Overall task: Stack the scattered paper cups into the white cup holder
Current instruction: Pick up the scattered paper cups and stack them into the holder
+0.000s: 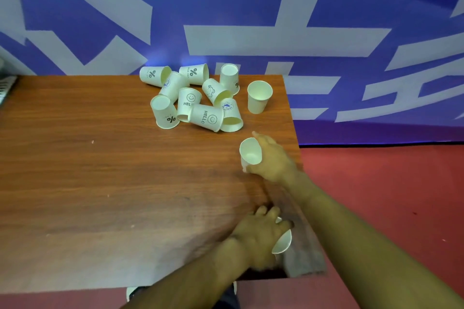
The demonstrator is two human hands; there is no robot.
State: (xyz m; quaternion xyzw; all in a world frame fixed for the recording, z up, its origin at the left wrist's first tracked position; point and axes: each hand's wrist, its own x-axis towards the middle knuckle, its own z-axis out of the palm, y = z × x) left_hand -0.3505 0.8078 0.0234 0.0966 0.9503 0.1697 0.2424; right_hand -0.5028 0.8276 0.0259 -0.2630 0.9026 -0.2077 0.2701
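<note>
A: Hands first. Right hand (272, 158) grasps one cup (250, 152), mouth facing the camera, above the table (100, 183) between the pile (195, 98) and the near right corner. Left hand (261, 236) is curled round another white cup (283, 242) at that corner, nearer than the pile. Whether that second item is the holder or only a cup, I cannot tell; no separate white holder shows.

B: Stock remaining?

A: Pile at the far edge: about nine cups, most on their sides, some leaning on each other. One plain cup (259, 96) stands upright just right of the pile, apart from it.

B: Risks?

A: As I judge it:
- The left-hand cup sits close to the table's right edge; a push while nesting could send it off onto the red floor.
- Thin paper: a hard squeeze could dent a rim, and a dented cup would jam in the stack.
- Cups in the pile touch; pulling one could roll its neighbours toward the far edge.

B: Legible markings?

A: All in the pile:
- "HELLO" with a smiley, two cups, one partly hidden.
- "%" sign, three cups.
- Round blue emblems and a cartoon animal, text too small to read.
- Wall behind: large pale characters on blue, cropped, unreadable.
</note>
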